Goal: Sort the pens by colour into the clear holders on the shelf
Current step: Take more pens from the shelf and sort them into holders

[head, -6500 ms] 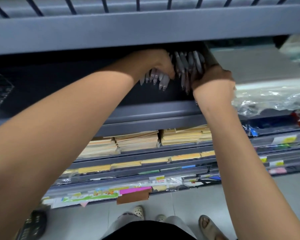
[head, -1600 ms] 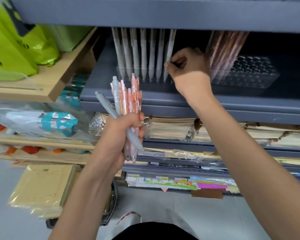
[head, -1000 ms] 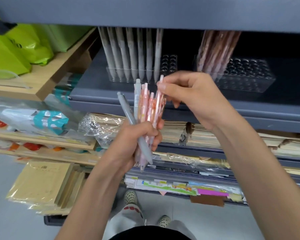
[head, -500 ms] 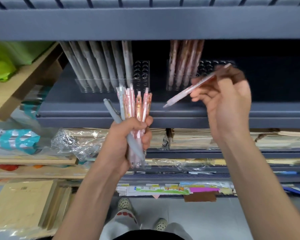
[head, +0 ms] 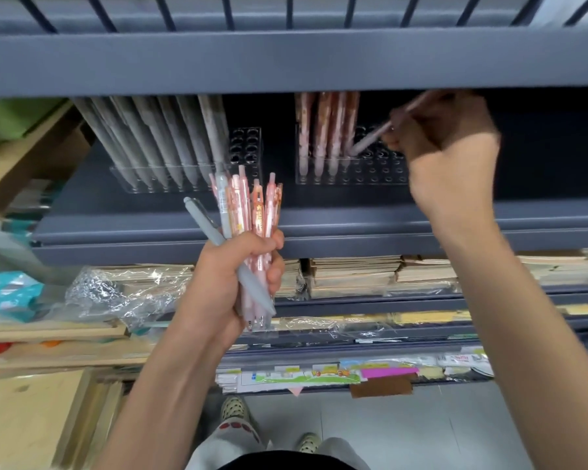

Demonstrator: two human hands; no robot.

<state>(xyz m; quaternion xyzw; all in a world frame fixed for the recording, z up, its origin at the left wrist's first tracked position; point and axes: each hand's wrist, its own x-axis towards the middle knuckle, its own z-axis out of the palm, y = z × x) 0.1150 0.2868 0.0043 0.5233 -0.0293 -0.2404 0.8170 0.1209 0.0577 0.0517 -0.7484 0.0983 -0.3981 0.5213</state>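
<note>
My left hand grips a bundle of pens, mostly pink with two grey ones, held upright below the grey shelf. On that shelf stand two clear holders. The left holder carries a row of grey pens. In the right holder stand several pink pens. Raised over the right holder, my right hand pinches a single pink pen whose tip points down into the holder's holes beside the standing pink pens.
The shelf board above hangs low over the holders. Stacks of wrapped paper goods fill the shelves below. Wooden shelving with green bags stands at the left. My feet are on the floor underneath.
My right hand drew one pink pen from the bundle, then carried it up and right to the right holder, where its tip now points down at the holes. The left hand kept gripping the bundle.
</note>
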